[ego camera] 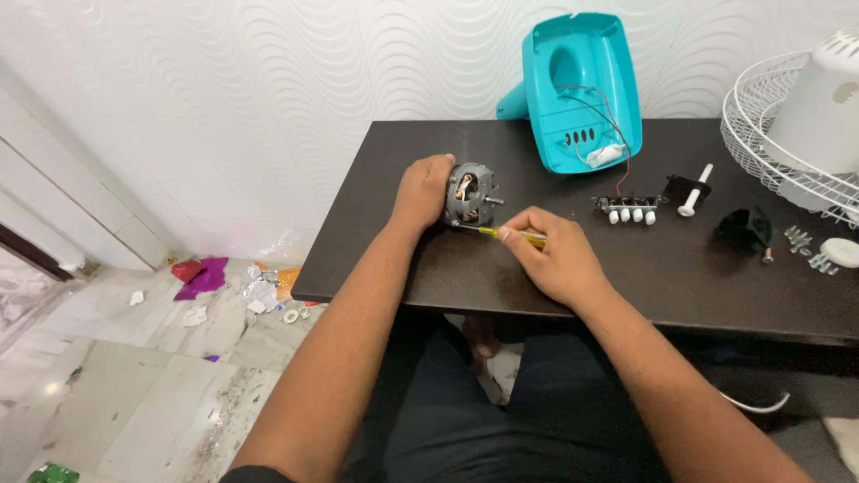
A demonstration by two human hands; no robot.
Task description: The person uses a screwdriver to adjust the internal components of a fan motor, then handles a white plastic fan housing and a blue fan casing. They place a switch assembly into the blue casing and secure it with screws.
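**A:** ok what's laid out here, biggest stuff first?

**B:** dark worktop (680,277) pushed up against a wavy-patterned white wall. At the right edge there's a white wire fan guard (761,134) with a white housing sitting in it. Leaning on the wall at the back is a teal fan base shell (582,89), open side facing the camera, with thin wires running down to a small white part.

**A:** and the hands?

**B:** left hand (422,192) is closed around the left side of a small grey fan motor (471,194), which stands on the worktop left of centre with its shaft poking out to the right. Right hand (555,259) is gripping a yellow-handled screwdriver (501,233), fingers curled over the handle, and the tip is at the motor's lower front edge. Can't really tell if it's seated in a screw, too small to see.

**A:** smaller bits?

**B:** right of the hands: a black switch block with white push buttons (629,209), a black knob with a white stem (691,192), a black plastic piece (743,229), then some clear little parts and a white cap (841,252) near the far right edge.

**A:** floor?

**B:** pale tiles with scraps of foil and pink paper (204,277) off to the left.
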